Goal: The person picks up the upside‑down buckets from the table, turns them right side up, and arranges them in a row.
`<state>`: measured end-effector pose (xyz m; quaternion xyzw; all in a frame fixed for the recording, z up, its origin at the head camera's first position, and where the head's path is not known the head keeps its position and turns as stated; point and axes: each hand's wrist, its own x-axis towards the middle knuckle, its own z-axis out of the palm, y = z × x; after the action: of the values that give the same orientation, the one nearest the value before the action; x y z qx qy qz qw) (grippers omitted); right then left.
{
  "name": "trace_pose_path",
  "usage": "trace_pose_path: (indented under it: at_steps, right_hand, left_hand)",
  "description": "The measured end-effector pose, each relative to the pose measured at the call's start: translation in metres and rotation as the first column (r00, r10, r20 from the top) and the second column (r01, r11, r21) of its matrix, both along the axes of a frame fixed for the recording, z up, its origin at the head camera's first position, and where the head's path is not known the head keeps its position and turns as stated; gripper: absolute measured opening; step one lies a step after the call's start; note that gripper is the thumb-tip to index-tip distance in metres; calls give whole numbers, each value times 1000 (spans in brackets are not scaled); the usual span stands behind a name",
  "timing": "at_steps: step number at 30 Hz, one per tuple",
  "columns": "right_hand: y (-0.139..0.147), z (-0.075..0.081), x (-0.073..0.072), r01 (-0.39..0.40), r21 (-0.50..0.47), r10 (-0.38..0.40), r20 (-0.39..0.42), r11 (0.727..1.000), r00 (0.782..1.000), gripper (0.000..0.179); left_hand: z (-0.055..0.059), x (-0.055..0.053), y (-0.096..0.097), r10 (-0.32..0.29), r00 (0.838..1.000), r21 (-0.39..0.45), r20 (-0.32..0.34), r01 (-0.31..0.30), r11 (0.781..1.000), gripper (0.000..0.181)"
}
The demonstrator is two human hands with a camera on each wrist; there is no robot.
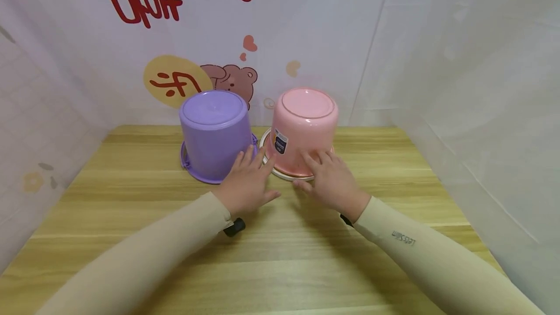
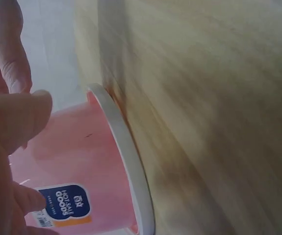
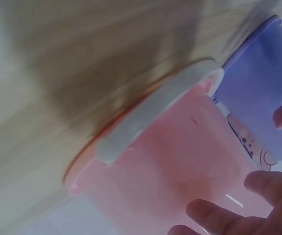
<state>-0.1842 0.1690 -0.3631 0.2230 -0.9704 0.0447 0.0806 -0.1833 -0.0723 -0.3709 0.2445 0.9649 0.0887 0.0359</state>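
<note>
Over the tabletop [image 1: 280,266], the left hand [image 1: 245,186] and right hand [image 1: 336,183] have fingers extended, gripping nothing; level, opposed palms should best steady the upturned pink bucket [image 1: 308,135].

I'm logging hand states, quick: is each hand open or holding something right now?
Left hand: open, fingers spread, holding nothing.
Right hand: open, holding nothing, fingers at the pink bucket; contact can't be told.

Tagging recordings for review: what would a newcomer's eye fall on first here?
Probably the purple bucket at left and pink bucket at right, both upside down on the table. The left fingers and right fingers are spread before them. Red writing shows on the backdrop above.
</note>
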Motion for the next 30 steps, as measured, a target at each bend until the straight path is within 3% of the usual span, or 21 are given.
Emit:
trace_pose_path:
  at_steps: [7,16,30]
  right_hand:
    - [2,-6,1,-5,42,4,36,999,999,82]
    - [5,-15,-2,23,69,-29,77,997,997,80]
    - [8,-17,-7,29,121,-44,125,992,991,75]
  left_hand:
    - [-9,-10,6,-7,997,17,77,6,1000,91]
    - [-20,-15,9,-21,996,-5,84,22,1000,88]
    - [-23,-20,17,-55,994,-57,91,61,997,85]
